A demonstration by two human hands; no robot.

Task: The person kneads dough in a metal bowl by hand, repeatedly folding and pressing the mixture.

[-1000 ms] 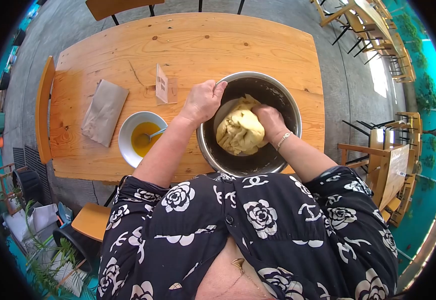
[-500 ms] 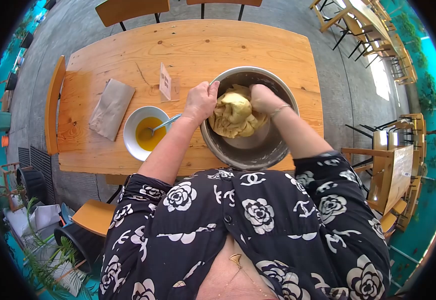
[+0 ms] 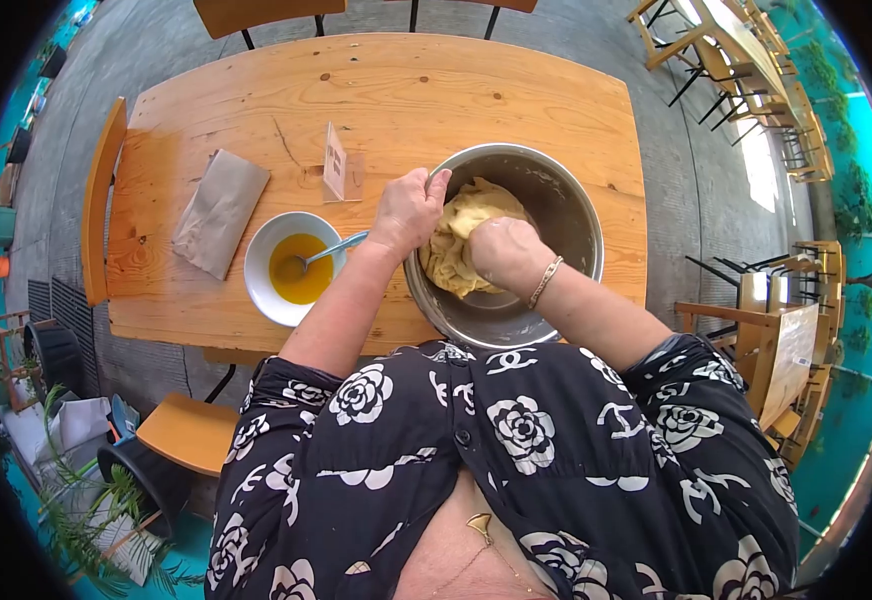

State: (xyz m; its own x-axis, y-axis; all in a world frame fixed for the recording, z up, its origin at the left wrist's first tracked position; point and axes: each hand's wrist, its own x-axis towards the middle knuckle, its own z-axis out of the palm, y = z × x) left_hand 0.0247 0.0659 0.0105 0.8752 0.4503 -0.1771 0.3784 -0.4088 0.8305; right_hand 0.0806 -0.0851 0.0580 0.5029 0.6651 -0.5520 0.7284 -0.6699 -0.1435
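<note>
A large metal mixing bowl (image 3: pixel 568 205) stands at the right front of the wooden table. Pale yellow dough (image 3: pixel 484 203) lies folded and uneven against the bowl's left side. My left hand (image 3: pixel 408 212) grips the rim at the upper left, thumb lying along it. Inside the bowl, my right hand (image 3: pixel 506 254) is closed on the dough, its fingertips hidden. Left of the bowl sits a white bowl (image 3: pixel 257 283) of yellow-orange liquid (image 3: pixel 301 288), with a blue-handled spoon (image 3: pixel 346 244) leaning in it.
A folded brown paper (image 3: pixel 222 212) lies on the table's (image 3: pixel 396 100) left side. Behind the white bowl stands a small clear sign holder (image 3: pixel 336 165). Wooden chairs (image 3: pixel 106 200) surround the table, and a plant (image 3: pixel 121 495) is at the lower left.
My right hand has moved left and down, from the dough's right edge onto its middle. The dough looks flatter and more spread. My left hand stays on the rim.
</note>
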